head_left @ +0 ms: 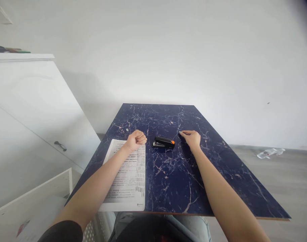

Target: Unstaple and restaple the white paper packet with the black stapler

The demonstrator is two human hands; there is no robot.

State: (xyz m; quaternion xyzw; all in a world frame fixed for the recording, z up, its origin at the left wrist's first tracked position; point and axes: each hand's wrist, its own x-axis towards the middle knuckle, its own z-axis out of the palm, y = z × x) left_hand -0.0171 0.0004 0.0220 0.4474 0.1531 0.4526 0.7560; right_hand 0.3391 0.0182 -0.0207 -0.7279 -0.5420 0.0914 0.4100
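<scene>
On a dark blue marbled table point(168, 188) lies a printed sheet or booklet point(123, 178), left of the middle. My left hand point(136, 140) rests over its top right corner with the fingers curled closed; what they hold, if anything, is hidden. A black stapler with an orange end point(164, 142) sits between my hands, touched by neither. To its right, my right hand point(192, 137) pinches a small light-coloured item point(180, 132) at the fingertips, too small to name, just above or on the tabletop.
A small pale scrap point(127, 129) lies on the table's left part. A white cabinet point(29, 101) stands on the left, a white wall point(163, 50) behind. Clear plastic wrapping point(269, 153) lies on the floor at right.
</scene>
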